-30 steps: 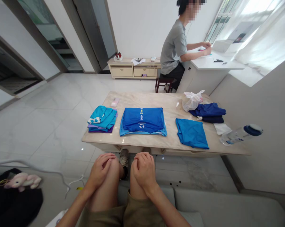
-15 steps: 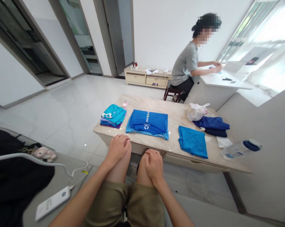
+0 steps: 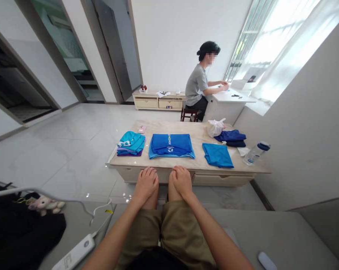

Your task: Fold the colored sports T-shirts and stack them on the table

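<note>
My left hand (image 3: 146, 185) lies over my left knee, its fingers draped on the kneecap with nothing held. In the same way, my right hand (image 3: 182, 182) rests on my right knee, empty. Just beyond both hands stands a low table (image 3: 198, 144). On it, in front of me, a folded bright blue garment with white and yellow print (image 3: 172, 142) lies flat over a lighter blue edge. Left of that is a stack of folded teal, blue and purple clothes (image 3: 133, 141). To the right lies a folded plain blue cloth (image 3: 218, 155).
At the table's right are a white plastic bag (image 3: 215, 128), dark blue clothes (image 3: 231, 137) and a clear bottle (image 3: 256, 153). A power bank (image 3: 75, 253) with a cable lies on the sofa at my left. Another person (image 3: 197, 84) sits at a white desk (image 3: 228, 96).
The head view has shifted and levelled, so the table and person appear farther left and more of the sofa shows at right. Both hands stay on the knees.
</note>
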Action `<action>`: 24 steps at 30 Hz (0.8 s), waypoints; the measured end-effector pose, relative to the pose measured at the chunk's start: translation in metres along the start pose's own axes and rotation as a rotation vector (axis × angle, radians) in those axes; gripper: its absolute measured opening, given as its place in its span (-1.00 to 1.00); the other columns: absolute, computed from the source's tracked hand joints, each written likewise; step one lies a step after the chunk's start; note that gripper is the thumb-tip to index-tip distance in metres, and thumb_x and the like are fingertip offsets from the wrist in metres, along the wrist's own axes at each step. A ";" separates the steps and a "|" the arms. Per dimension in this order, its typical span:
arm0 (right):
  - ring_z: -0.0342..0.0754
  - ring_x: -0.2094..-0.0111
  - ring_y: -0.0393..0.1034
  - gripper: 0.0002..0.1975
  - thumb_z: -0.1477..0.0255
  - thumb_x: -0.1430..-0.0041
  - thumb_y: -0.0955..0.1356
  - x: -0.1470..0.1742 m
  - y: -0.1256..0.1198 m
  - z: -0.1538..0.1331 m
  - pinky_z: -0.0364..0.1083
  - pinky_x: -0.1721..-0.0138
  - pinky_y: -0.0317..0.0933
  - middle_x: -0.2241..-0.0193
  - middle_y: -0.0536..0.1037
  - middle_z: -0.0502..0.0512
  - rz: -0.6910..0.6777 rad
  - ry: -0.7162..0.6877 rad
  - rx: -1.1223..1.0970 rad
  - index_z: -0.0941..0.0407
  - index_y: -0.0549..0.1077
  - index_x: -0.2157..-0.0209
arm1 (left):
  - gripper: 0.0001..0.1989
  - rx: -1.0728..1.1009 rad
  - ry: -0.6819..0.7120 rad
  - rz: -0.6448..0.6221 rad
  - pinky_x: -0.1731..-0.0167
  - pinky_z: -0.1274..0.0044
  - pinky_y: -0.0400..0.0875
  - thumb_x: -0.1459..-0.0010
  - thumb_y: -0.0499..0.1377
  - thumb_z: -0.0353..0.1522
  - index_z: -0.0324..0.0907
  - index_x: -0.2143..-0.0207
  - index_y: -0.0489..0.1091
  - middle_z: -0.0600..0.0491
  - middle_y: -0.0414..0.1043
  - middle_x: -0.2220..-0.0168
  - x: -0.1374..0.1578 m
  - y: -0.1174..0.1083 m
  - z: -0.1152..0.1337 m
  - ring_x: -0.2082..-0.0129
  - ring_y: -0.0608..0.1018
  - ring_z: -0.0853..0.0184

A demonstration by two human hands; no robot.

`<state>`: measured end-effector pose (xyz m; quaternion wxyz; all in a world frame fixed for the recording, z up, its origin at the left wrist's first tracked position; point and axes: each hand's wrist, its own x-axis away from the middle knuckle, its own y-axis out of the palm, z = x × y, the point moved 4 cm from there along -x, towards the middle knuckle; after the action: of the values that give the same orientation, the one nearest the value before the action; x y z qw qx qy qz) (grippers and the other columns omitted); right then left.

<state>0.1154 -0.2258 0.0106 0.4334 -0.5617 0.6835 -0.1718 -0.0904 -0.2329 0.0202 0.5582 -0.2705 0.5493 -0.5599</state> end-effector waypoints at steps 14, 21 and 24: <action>0.12 -0.11 0.46 -0.72 0.45 -0.43 0.27 -0.006 -0.030 0.006 0.05 -0.23 0.22 0.01 0.68 0.21 -0.043 0.047 0.269 0.12 0.64 0.08 | -0.61 0.158 -0.138 0.098 -0.33 0.08 0.37 -0.40 0.08 -0.26 -0.16 -0.14 0.55 -0.19 0.57 -0.23 0.025 -0.016 -0.106 -0.32 0.49 -0.06; 0.09 0.12 0.58 -0.74 0.39 -0.42 0.33 -0.080 -0.030 0.061 -0.07 0.08 0.29 0.22 0.73 0.19 -0.459 0.240 0.263 0.11 0.70 0.21 | -0.61 0.194 -0.149 0.106 -0.32 0.08 0.38 -0.42 0.07 -0.23 -0.11 -0.14 0.55 -0.12 0.59 -0.22 0.028 -0.009 -0.115 -0.31 0.50 -0.04; 0.06 0.14 0.60 -0.76 0.39 -0.40 0.36 -0.144 -0.018 0.078 -0.11 0.12 0.30 0.21 0.74 0.16 -0.457 0.250 0.165 0.10 0.71 0.18 | -0.63 0.172 -0.138 0.080 -0.29 0.08 0.41 -0.42 0.08 -0.21 -0.08 -0.11 0.58 -0.08 0.61 -0.20 0.023 -0.006 -0.114 -0.28 0.53 -0.03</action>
<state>0.1872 -0.0797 0.0375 0.3400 -0.6385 0.5709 -0.3883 -0.2016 -0.2194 -0.0100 0.6379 -0.2372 0.4699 -0.5622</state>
